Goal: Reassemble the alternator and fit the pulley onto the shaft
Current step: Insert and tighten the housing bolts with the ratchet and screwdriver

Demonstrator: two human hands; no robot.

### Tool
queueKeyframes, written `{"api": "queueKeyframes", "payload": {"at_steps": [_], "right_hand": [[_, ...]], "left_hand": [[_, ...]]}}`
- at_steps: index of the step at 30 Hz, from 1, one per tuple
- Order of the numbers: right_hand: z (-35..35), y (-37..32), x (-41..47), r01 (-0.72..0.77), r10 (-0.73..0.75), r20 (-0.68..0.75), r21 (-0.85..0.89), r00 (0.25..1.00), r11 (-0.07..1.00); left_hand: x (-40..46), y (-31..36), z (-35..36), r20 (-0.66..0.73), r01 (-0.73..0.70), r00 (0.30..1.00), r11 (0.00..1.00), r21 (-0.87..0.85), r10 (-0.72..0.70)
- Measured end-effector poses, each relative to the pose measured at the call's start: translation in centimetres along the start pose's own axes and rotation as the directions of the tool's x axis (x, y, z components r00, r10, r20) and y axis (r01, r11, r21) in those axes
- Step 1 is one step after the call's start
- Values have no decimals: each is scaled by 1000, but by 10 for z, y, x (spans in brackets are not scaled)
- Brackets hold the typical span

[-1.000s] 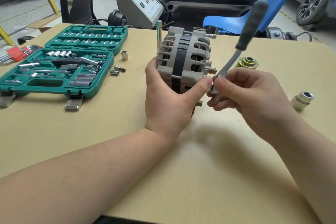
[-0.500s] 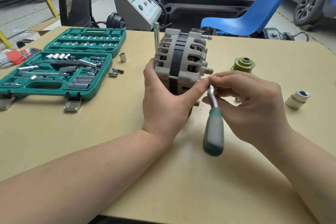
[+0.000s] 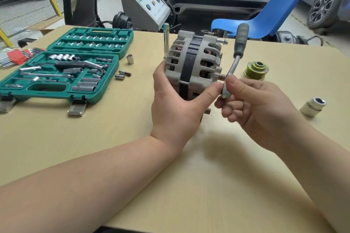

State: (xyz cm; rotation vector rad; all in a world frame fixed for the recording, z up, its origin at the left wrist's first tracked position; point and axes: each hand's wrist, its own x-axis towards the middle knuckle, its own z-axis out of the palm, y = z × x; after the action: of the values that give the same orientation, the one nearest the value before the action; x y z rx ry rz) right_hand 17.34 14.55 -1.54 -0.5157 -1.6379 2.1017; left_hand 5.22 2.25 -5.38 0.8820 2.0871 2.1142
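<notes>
1. Left hand (image 3: 177,100) grips the grey ribbed metal alternator (image 3: 195,66) w/ black centre band, thumb across its near side; alternator stands on the tan wooden table (image 3: 189,185).
2. Right hand (image 3: 253,108) pinches the head end of the steel ratchet w/ dark green handle (image 3: 237,53), handle tilted up & away, head at alternator's right face.
3. Yellow-green grooved pulley (image 3: 256,70) lies on table right of ratchet, apart from alternator.
4. White-wrapped socket (image 3: 313,107) farther right.
5. Open green plastic socket case (image 3: 62,73) far left.

Pulley (image 3: 256,70) right of alternator (image 3: 193,64) (apart)
</notes>
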Motion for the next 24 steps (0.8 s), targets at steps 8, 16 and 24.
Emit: {"api": "queueKeyframes", "payload": {"at_steps": [8,16,24], "right_hand": [[-4,6,-8,243,-277,-39,-372,960,896],[-12,17,-14,615,-700,226,-697,677,370],[-14,19,-15,602,-759,365,-797,539,44]], "left_hand": [[1,-1,-2,-17,-3,1000,999,46,4],[2,-1,-3,-14,-19,1000,997,70,20],[3,-3,-7,40,-12,999,999,46,11]]}}
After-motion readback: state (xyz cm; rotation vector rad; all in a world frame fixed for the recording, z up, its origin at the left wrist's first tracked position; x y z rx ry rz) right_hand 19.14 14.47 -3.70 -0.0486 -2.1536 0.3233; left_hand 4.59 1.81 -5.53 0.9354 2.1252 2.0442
